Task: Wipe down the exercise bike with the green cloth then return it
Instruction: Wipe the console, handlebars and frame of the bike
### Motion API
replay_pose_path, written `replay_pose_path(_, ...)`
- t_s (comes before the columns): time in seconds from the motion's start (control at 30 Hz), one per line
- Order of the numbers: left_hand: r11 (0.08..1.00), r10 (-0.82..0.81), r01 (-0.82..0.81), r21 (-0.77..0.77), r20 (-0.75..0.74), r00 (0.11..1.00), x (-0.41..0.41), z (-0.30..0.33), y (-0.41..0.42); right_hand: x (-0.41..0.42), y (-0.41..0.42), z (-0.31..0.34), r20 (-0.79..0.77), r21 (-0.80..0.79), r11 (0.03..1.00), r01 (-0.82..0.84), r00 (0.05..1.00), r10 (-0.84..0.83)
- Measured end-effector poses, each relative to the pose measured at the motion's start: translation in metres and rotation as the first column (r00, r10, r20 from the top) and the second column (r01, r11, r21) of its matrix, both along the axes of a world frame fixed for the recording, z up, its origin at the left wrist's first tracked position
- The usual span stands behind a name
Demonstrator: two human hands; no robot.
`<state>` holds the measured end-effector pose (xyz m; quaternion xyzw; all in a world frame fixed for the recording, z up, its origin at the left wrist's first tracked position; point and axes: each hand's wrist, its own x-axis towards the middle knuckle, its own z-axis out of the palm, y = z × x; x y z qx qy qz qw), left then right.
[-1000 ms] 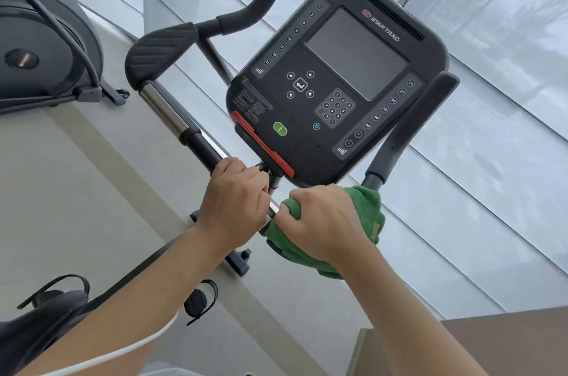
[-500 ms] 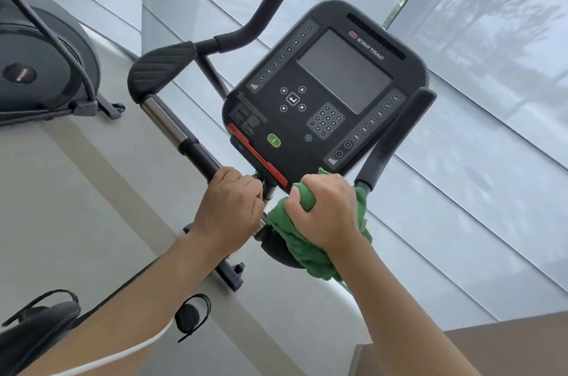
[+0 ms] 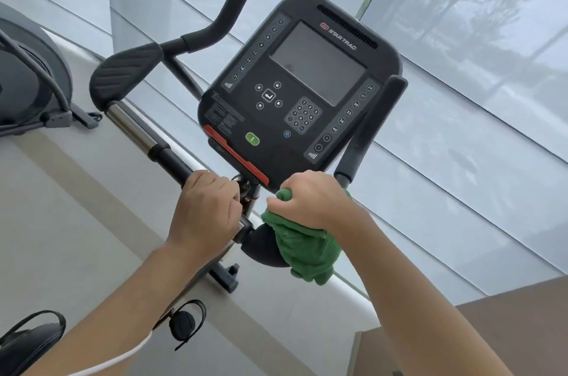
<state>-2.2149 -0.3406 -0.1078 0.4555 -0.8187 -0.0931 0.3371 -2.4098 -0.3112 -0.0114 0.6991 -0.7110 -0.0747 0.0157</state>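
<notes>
The exercise bike's black console (image 3: 299, 92) with a dark screen and keypad fills the middle of the view. My left hand (image 3: 206, 209) grips the left handlebar (image 3: 147, 135) just below the console. My right hand (image 3: 313, 200) holds the bunched green cloth (image 3: 302, 249) wrapped round the base of the right handlebar (image 3: 368, 135), under the console's lower right corner. Most of the cloth hangs down below my fist over the black stem cover.
Another grey exercise machine (image 3: 27, 80) stands at the far left on the pale floor. Shaded windows (image 3: 461, 129) run behind the bike. A pedal with strap (image 3: 184, 323) and the saddle (image 3: 27, 342) lie lower left. A brown surface (image 3: 507, 323) shows at lower right.
My right hand with the cloth has shifted slightly up along the right handlebar base toward the console. My left hand has kept its grip. The camera has tilted a little.
</notes>
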Motion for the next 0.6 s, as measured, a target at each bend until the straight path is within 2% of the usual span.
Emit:
replay_pose_path(0.07, 1.0, -0.002, 0.002, -0.004, -0.016, 1.0, 0.0, 0.0, 0.0, 0.004, -0.013, 0.001, -0.016, 0.09, 0.996, 0.02, 1.0, -0.018)
replay_pose_path(0.13, 1.0, -0.003, 0.003, 0.003, -0.027, 1.0, 0.0, 0.001, -0.001, 0.004, -0.017, -0.003, -0.006, 0.079, 0.997, 0.005, 1.0, -0.005)
replay_pose_path(0.3, 1.0, -0.013, 0.013, 0.014, -0.012, 1.0, 0.001, 0.004, 0.0, 0.001, 0.0, -0.015, 0.094, -0.235, 0.972, -0.006, 0.995, 0.029)
replay_pose_path(0.47, 0.998, -0.016, 0.017, 0.055, -0.005, 1.0, 0.002, 0.006, 0.003, 0.001, 0.018, -0.017, 0.228, -0.583, 0.811, 0.045, 0.968, 0.11)
replay_pose_path(0.6, 0.985, -0.038, 0.051, 0.162, -0.085, 0.996, -0.003, 0.018, 0.001, -0.008, 0.03, -0.018, 0.412, -0.648, 0.749, 0.14, 0.891, 0.189)
